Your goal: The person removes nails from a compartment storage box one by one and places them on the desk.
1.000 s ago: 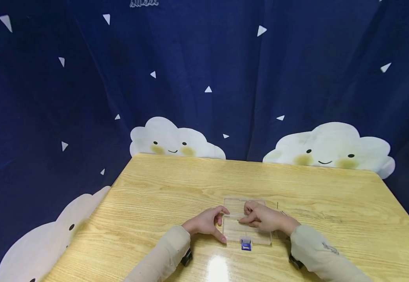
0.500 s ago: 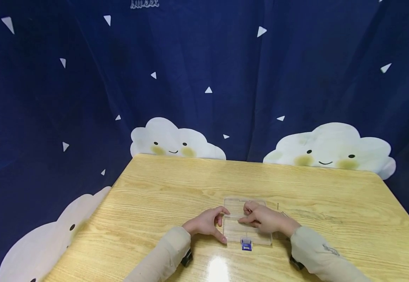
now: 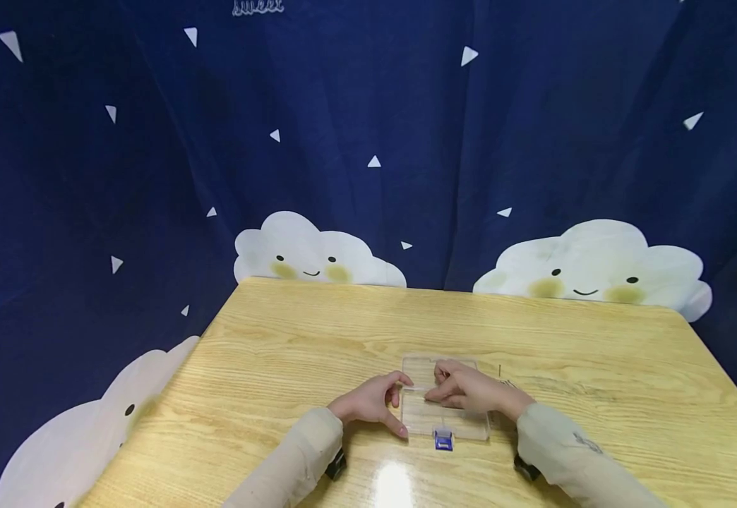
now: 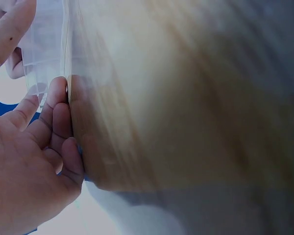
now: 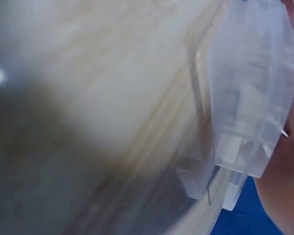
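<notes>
A clear plastic box lies spread on the wooden table, its lid laid back toward the far side. At its front edge is a blue label or latch piece. My left hand holds the box's left end, thumb at the near corner and index finger by the middle seam; in the left wrist view its other fingers bend against the side wall. Over the box's middle, my right hand has curled fingers, tips down at the left compartment. I cannot tell whether they pinch something small.
Several thin dark pin-like sticks lie on the table just right of the box, partly behind the right wrist. A dark blue curtain with white clouds hangs behind the table.
My right hand has shifted slightly left over the box, and its pointing index finger has drawn in closer to the other fingers. The left hand and the box have stayed in place.
</notes>
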A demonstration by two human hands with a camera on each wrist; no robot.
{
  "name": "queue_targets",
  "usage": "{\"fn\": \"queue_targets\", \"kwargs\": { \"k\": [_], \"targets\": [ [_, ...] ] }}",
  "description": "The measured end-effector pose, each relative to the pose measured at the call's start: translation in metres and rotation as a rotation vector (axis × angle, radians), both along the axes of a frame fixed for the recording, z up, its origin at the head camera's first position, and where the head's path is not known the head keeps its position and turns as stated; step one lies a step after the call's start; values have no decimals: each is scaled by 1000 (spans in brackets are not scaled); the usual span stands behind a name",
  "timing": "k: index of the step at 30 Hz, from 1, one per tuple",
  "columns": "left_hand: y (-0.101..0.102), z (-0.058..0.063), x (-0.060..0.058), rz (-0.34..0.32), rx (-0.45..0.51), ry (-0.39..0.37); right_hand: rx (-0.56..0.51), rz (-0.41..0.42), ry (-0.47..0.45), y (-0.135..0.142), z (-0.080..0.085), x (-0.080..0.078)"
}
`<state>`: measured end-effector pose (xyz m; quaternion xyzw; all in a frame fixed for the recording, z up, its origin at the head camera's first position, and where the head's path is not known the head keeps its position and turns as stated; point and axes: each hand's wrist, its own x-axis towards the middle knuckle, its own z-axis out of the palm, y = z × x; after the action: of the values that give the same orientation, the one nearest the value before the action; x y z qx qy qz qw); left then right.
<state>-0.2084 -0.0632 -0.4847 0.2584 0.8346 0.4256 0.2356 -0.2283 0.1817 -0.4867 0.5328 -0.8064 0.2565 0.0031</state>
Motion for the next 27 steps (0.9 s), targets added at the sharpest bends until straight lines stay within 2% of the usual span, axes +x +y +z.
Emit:
{"fn": "queue_targets", "kwargs": {
  "k": [4,7,13,21,24,27],
  "targets": [
    [0,0,0,-8,-4,13,58,42,112,-3,-2,-7],
    [0,-1,-1,-14,-15,21,73,66,146,-4,-2,-9],
    [1,1,-2,-6,-25,14,52,83,118,-4,-1,-10],
    [0,2,-1,2,-32,-2,28,65,102,-7,-4,-11],
    [0,1,-2,1,-29,-4,8,31,46,-10,-4,-10],
    [0,-1,-2,-3,-25,-2,-3,-30,-50,-12,-6,-8]
  ]
}}
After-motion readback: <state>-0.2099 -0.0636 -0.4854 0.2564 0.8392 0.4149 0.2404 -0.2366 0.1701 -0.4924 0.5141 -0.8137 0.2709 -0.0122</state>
